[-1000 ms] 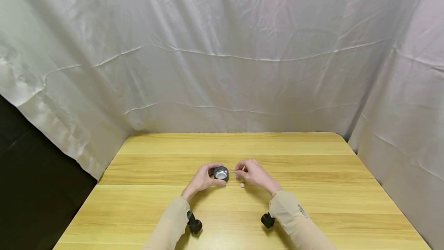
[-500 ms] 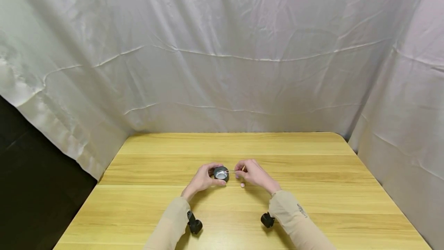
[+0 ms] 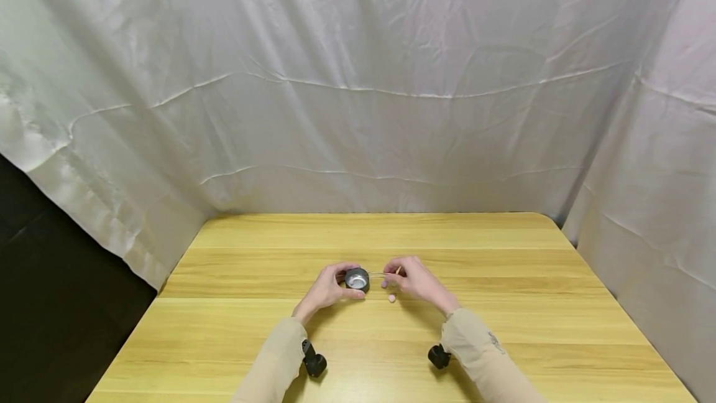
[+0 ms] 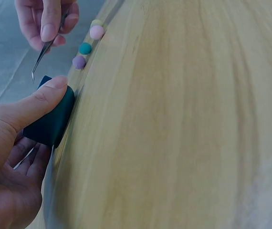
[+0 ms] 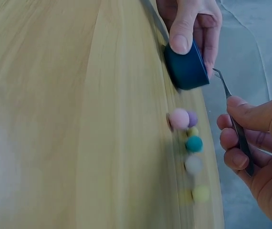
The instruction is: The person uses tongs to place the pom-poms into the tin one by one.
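My left hand (image 3: 325,290) grips a small round cup (image 3: 357,288), dark outside and shiny silver inside, between thumb and fingers on the table. In the right wrist view the dark wall of the cup (image 5: 186,69) shows, with the thumb against it. My right hand (image 3: 416,280) pinches metal tweezers (image 5: 226,88) whose bent tip points toward the cup's rim. From the left wrist view the tweezers (image 4: 41,56) appear with nothing clearly visible at the tip. Below my right hand lie small coloured balls, among them a pink ball (image 5: 179,119), a purple ball (image 5: 193,119) and a teal ball (image 5: 193,144).
A white ball (image 5: 193,164) and a yellow ball (image 5: 201,193) lie farther along the same row on the wooden table (image 3: 252,341). Grey curtains (image 3: 391,142) hang behind and beside the table. Black cameras sit at both wrists.
My right hand has shifted a little to the right, and the tweezers' tip has drawn back from over the cup. The left hand and the cup stay in place.
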Available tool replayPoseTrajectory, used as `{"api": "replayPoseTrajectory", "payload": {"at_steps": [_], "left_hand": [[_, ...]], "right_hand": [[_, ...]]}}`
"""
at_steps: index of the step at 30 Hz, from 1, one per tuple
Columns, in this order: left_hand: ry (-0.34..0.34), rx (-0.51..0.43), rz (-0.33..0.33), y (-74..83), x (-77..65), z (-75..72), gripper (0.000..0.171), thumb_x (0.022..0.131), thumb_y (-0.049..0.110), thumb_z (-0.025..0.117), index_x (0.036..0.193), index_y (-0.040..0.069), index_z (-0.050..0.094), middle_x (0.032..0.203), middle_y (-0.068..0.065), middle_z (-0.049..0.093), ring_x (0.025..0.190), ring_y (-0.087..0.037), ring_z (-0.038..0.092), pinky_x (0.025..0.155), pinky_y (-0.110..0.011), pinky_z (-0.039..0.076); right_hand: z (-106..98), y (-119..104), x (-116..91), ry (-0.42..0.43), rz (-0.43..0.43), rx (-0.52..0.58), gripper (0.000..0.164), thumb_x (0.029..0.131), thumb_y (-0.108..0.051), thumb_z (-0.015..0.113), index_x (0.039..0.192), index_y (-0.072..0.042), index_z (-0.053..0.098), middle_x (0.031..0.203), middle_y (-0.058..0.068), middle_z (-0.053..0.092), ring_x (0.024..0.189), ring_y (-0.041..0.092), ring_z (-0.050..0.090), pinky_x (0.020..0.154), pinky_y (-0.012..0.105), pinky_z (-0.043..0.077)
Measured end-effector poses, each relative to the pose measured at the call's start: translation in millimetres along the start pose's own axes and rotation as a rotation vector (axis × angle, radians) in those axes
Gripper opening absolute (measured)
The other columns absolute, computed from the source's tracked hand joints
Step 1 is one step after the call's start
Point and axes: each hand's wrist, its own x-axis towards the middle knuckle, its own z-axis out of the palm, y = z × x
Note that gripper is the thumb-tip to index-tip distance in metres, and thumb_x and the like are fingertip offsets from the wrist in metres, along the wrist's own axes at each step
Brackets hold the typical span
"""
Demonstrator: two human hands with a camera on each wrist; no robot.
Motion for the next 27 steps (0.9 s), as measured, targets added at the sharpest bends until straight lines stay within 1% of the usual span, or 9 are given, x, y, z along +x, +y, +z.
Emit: {"api": "replayPoseTrajectory", "payload": {"at_steps": [3, 5, 8, 12, 16, 21, 27], "left_hand": [[-0.003, -0.002, 0.001, 12.0, -4.6, -1.2, 0.056, 0.080, -0.004, 0.081, 0.130, -0.014, 0.057, 0.125, -0.033, 0.063, 0.115, -0.048, 0.063, 0.102, -0.059, 0.050], [0.003, 0.010, 0.006, 14.1, -5.8, -0.8, 0.057, 0.079, -0.004, 0.081, 0.130, -0.014, 0.057, 0.125, -0.033, 0.063, 0.114, -0.047, 0.063, 0.102, -0.058, 0.051], [0.017, 0.025, 0.005, 1.8, -1.5, 0.0, 0.059, 0.078, -0.002, 0.083, 0.131, -0.010, 0.058, 0.125, -0.030, 0.064, 0.114, -0.044, 0.064, 0.102, -0.056, 0.052], [0.016, 0.024, -0.009, -14.6, 4.8, -0.4, 0.062, 0.077, 0.002, 0.086, 0.132, -0.005, 0.059, 0.127, -0.025, 0.066, 0.115, -0.039, 0.065, 0.103, -0.053, 0.053], [0.019, 0.026, -0.015, -15.3, 4.7, -0.5, 0.062, 0.076, 0.002, 0.086, 0.132, -0.005, 0.059, 0.127, -0.025, 0.066, 0.115, -0.039, 0.065, 0.103, -0.053, 0.052], [0.036, 0.040, -0.008, -12.3, 3.1, 1.0, 0.061, 0.077, -0.002, 0.084, 0.132, -0.007, 0.059, 0.127, -0.027, 0.065, 0.116, -0.041, 0.064, 0.104, -0.055, 0.052], [0.031, 0.024, -0.008, -5.1, 1.4, 2.8, 0.059, 0.077, -0.005, 0.082, 0.130, -0.012, 0.058, 0.125, -0.032, 0.064, 0.115, -0.047, 0.063, 0.103, -0.059, 0.050]], "right_hand": [[-7, 6, -8, 0.033, -0.022, -0.024, 0.012, 0.097, -0.008, 0.065, 0.099, 0.000, 0.074, 0.088, 0.013, 0.072, 0.065, 0.010, 0.059, 0.054, 0.018, 0.047], [-13, 13, -14, 0.053, -0.029, -0.037, 0.011, 0.097, -0.007, 0.065, 0.098, 0.000, 0.074, 0.086, 0.012, 0.071, 0.064, 0.010, 0.059, 0.053, 0.018, 0.046], [-22, 23, -23, 0.077, -0.030, -0.052, 0.010, 0.096, -0.006, 0.066, 0.097, -0.001, 0.075, 0.085, 0.010, 0.071, 0.066, 0.013, 0.061, 0.055, 0.018, 0.048], [-35, 37, -35, 0.075, -0.026, -0.060, 0.009, 0.095, -0.005, 0.066, 0.096, -0.001, 0.074, 0.085, 0.010, 0.071, 0.067, 0.013, 0.061, 0.057, 0.018, 0.048], [-45, 47, -43, 0.074, -0.032, -0.070, 0.009, 0.094, -0.004, 0.067, 0.094, 0.000, 0.075, 0.084, 0.012, 0.071, 0.065, 0.007, 0.058, 0.056, 0.018, 0.048], [-53, 54, -49, 0.067, 0.001, -0.094, 0.010, 0.094, -0.007, 0.068, 0.095, -0.002, 0.076, 0.084, 0.011, 0.073, 0.061, -0.001, 0.051, 0.054, 0.017, 0.046], [-56, 57, -51, 0.058, 0.012, -0.105, 0.011, 0.094, -0.007, 0.069, 0.098, -0.002, 0.078, 0.085, 0.010, 0.075, 0.058, -0.002, 0.050, 0.051, 0.017, 0.045]]}}
